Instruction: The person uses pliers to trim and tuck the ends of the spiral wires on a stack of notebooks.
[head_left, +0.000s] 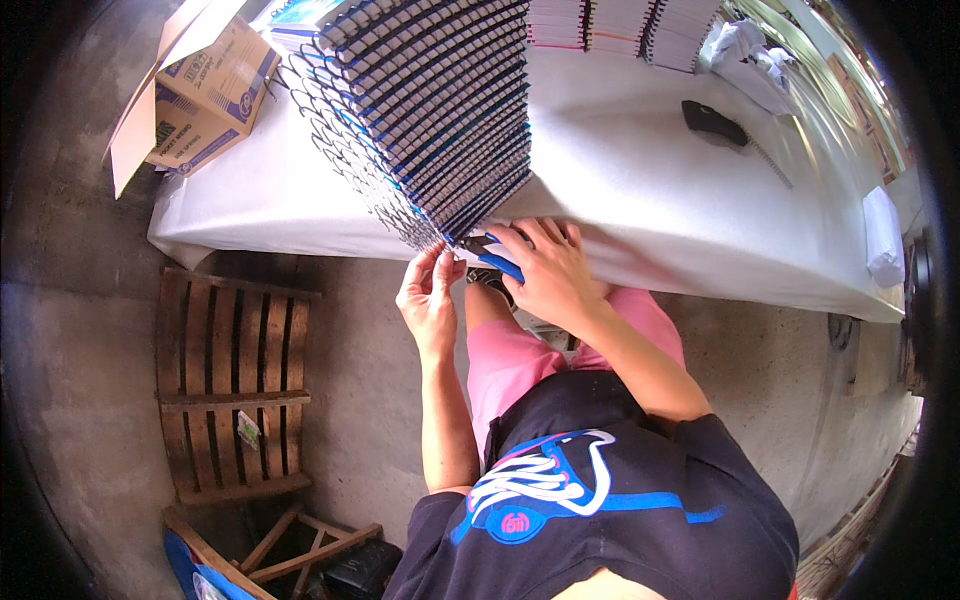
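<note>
A tall stack of spiral-bound notebooks (430,100) stands at the front edge of the white-covered table (620,130), with dark wire coils along its near side. My right hand (548,262) is wrapped round blue-handled pliers (500,262), whose dark jaws reach the lowest corner of the stack. Beside the jaws, my left hand (432,285) pinches with thumb and forefinger at the loose coil ends (425,235). What exactly lies between those fingertips is too small to make out.
An opened cardboard box (215,85) stands at the table's left end. More bound notebooks (615,25) lie at the back. A black handheld tool (715,122) and a wire coil (770,165) rest on the right. A wooden pallet (235,390) is on the floor at left.
</note>
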